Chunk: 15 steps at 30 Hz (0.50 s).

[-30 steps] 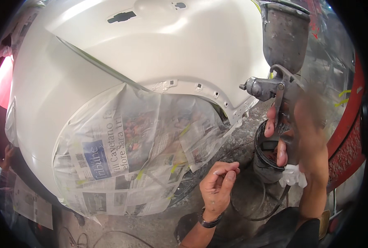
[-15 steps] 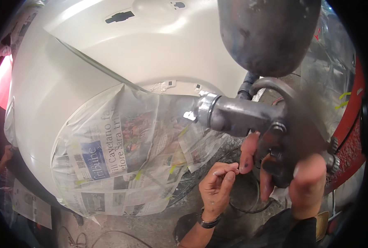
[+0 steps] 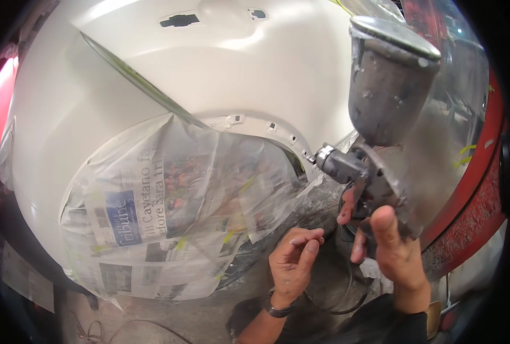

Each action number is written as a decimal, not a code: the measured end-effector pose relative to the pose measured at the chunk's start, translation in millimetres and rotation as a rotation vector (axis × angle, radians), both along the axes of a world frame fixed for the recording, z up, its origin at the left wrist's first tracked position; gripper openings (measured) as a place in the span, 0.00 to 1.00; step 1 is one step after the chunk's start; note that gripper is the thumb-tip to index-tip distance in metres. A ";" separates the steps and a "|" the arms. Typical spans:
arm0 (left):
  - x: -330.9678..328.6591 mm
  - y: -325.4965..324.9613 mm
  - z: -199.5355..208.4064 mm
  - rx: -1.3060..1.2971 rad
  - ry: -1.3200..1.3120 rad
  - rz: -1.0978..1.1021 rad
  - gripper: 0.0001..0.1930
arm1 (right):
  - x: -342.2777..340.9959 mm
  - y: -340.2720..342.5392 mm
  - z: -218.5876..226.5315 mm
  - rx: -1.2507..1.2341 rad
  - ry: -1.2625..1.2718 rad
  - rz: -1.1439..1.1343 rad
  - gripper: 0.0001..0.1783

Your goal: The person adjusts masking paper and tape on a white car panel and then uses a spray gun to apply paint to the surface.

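Observation:
A dark, paint-smeared spray gun (image 3: 346, 166) is gripped in my right hand (image 3: 401, 255), its nozzle toward the white car body panel (image 3: 278, 74). On top of the gun stands a grey cup (image 3: 389, 86) with a metal lid, slightly tilted. My left hand (image 3: 290, 266) is held lower, left of the gun, with fingers curled and thumb close to the forefinger; whether anything small is pinched there I cannot make out. Ahead of it, newspaper under clear plastic film (image 3: 200, 212) covers the area below the panel's curved wheel arch edge (image 3: 272, 127).
A red car part (image 3: 464, 221) curves along the right, with clear plastic sheeting (image 3: 467, 86) above it. Behind my hands runs a dark hose (image 3: 349, 286). A thin cable (image 3: 146, 322) lies on the concrete floor (image 3: 209, 312). Yellow-green tape strips (image 3: 466, 156) hang at the right.
The spray gun has moved away from my view, showing its cup's lid and more of the wheel arch edge. My left hand has shifted slightly left and stays curled.

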State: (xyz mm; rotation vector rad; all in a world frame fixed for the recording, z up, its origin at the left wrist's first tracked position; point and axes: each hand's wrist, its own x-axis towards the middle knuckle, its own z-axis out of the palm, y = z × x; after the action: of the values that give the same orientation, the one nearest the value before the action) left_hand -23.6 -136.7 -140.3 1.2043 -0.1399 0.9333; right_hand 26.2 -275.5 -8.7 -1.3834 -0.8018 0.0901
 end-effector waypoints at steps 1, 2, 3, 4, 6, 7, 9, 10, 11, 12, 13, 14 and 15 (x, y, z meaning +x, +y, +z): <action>-0.2 -0.1 1.7 0.007 0.001 0.020 0.09 | -1.8 3.4 0.5 -0.016 -0.012 0.009 0.44; -0.7 1.0 2.3 0.005 -0.013 0.006 0.09 | -3.2 6.1 1.6 -0.032 -0.024 0.019 0.44; -1.5 3.1 1.9 0.004 -0.026 -0.007 0.08 | -5.0 8.2 3.1 -0.048 -0.035 0.029 0.44; -1.9 4.6 1.5 0.002 -0.042 -0.023 0.09 | -7.5 9.1 4.6 -0.067 -0.025 0.038 0.46; -3.5 7.3 2.3 0.007 -0.032 0.005 0.09 | -11.9 7.9 3.2 -0.054 -0.001 0.135 0.40; -3.7 7.6 3.3 0.010 -0.031 0.017 0.09 | -14.7 5.8 3.7 -0.048 0.007 0.181 0.38; -6.2 5.9 4.1 -0.023 -0.023 0.005 0.08 | -28.6 4.6 9.1 -0.044 -0.022 0.181 0.38; -8.2 7.4 3.6 -0.041 -0.016 0.007 0.08 | -33.5 7.6 5.3 -0.037 -0.061 0.175 0.38; -9.6 9.2 5.4 -0.063 -0.014 -0.008 0.08 | -39.6 11.4 8.0 -0.048 -0.041 0.158 0.42; -11.1 10.7 8.1 -0.085 -0.013 -0.025 0.08 | -46.1 15.7 12.5 -0.056 -0.020 0.138 0.46; -13.4 12.1 9.2 -0.109 -0.006 -0.040 0.08 | -52.8 21.0 15.8 -0.067 0.003 0.122 0.50; -14.8 12.6 11.3 -0.116 -0.037 -0.052 0.08 | -53.8 23.1 17.3 -0.118 -0.027 0.112 0.49; -15.9 12.9 14.1 -0.123 -0.069 -0.063 0.08 | -54.6 25.4 18.8 -0.168 -0.058 0.103 0.48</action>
State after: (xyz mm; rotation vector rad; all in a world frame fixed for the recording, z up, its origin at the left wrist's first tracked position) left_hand -39.5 -123.8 -126.1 1.0491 -0.1720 0.9151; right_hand -28.5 -250.1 10.1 -1.5084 -0.9306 0.2019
